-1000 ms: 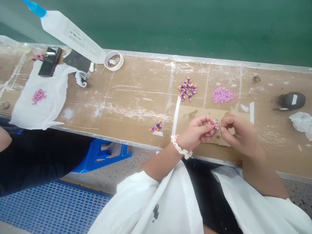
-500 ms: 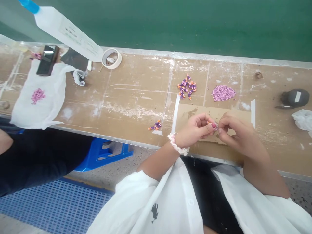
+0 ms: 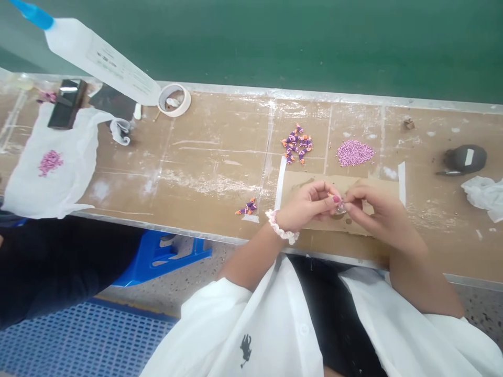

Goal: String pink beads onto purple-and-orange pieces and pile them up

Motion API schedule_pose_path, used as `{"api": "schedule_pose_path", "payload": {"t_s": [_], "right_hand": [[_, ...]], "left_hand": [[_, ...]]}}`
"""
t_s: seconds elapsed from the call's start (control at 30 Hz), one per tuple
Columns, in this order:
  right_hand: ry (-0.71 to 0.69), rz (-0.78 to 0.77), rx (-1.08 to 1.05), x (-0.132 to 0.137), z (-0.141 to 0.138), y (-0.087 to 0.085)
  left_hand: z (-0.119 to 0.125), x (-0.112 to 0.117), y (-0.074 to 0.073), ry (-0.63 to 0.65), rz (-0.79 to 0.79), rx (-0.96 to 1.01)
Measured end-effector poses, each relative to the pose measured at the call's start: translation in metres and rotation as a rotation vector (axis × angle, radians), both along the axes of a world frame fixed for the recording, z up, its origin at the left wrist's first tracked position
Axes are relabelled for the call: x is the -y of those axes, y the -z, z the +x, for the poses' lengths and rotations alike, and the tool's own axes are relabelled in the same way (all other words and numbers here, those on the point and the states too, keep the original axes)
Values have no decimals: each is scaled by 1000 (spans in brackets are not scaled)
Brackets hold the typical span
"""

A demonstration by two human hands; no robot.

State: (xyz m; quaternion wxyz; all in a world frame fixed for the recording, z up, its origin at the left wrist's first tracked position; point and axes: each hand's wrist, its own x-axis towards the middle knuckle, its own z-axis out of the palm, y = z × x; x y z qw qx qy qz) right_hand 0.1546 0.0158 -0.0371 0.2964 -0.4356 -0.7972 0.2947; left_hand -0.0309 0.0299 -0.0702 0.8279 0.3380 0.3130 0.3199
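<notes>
My left hand (image 3: 312, 203), with a pale scrunchie at its wrist, pinches a small orange-and-purple piece (image 3: 330, 195) mostly covered by the fingers. Close beside it, my right hand (image 3: 371, 209) has thumb and forefinger pressed together at the same spot. What sits between those right fingertips is too small to make out. Both hands are above a cardboard sheet (image 3: 298, 183) held down by white tape at its sides. Beyond them lie a cluster of purple-and-orange pieces (image 3: 293, 139) and a heap of tiny pink bits (image 3: 354, 153). Several similar pieces (image 3: 247, 208) rest left of my wrist.
A white bottle with a blue cap (image 3: 102, 57) leans at the back left beside a tape roll (image 3: 184, 107). Further left, a white cloth (image 3: 23, 178) bears pink bits and a dark phone-like object (image 3: 67, 104). A black rounded object (image 3: 466, 158) and crumpled white plastic (image 3: 485, 196) are at right.
The view has shifted slightly, so the table items appear a little further left and lower. My hands stay together over the cardboard, with only small finger movements.
</notes>
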Motion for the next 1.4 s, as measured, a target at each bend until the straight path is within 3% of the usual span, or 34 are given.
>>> {"api": "schedule_pose_path", "payload": {"t_s": [0.17, 0.27, 0.4, 0.77, 1.0, 1.23, 1.4], "right_hand": [[519, 149, 210, -29, 36, 32], [590, 144, 361, -43, 60, 55], [554, 75, 407, -49, 67, 66], [549, 59, 485, -57, 55, 73], [526, 71, 261, -57, 54, 78], [541, 64, 252, -57, 56, 72], [375, 43, 354, -48, 58, 60]], "left_hand": [[-3, -41, 8, -406, 63, -257], [-6, -61, 14, -533, 61, -303], [-8, -62, 18, -589, 47, -301], [0, -31, -4, -437, 179, -290], [19, -15, -12, -290, 233, -241], [30, -10, -8, -231, 244, -243], [27, -13, 1, -279, 250, -245]]}}
